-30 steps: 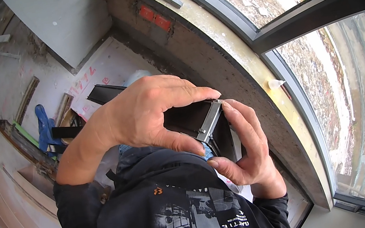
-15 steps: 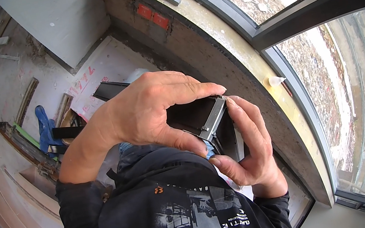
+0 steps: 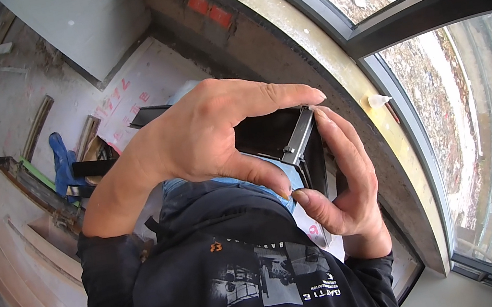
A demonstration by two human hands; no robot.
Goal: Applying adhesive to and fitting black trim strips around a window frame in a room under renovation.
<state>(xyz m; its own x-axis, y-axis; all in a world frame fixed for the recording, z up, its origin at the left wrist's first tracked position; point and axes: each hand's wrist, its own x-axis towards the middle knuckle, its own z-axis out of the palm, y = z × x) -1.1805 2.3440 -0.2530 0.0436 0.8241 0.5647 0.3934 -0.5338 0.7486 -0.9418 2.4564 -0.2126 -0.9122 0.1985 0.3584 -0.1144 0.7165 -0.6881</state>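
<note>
Currently: left hand (image 3: 206, 131) and right hand (image 3: 349, 178) bracket metal profile (image 3: 300, 137)

Both hands curve half-open around its end, by the torso; firm hold unclear. Small white bottle (image 3: 376, 100) sits on windowsill (image 3: 325, 44); contents indiscernible.

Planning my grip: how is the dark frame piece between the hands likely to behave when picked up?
The dark frame piece is probably stiff: its edges look straight and crisp. Its smooth-looking faces may be slippery. It seems to run on behind the left hand, so lifted by its pale end alone it may tip.
</note>
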